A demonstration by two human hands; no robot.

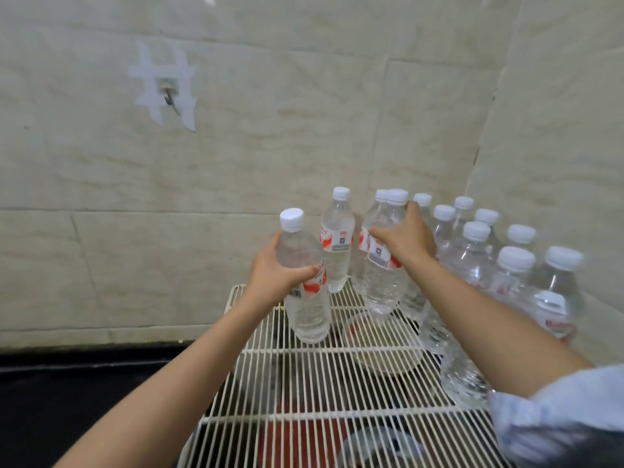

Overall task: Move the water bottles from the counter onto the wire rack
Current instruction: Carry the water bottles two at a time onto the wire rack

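Note:
A white wire rack [337,393] fills the lower middle. My left hand [273,271] grips a clear water bottle [305,298] with a white cap and red-and-white label, held upright near the rack's far left part. My right hand [407,236] is wrapped around another bottle [385,265] at the rack's far middle. One more bottle [337,238] stands upright at the rack's back edge between the two. Several capped bottles [479,251] crowd the right side by the wall corner.
A tiled wall rises behind and to the right, with a taped metal hook [169,96] at upper left. A black counter [67,393] lies left of the rack. Under the rack's wires I see a round lid [381,346] and red and dark shapes.

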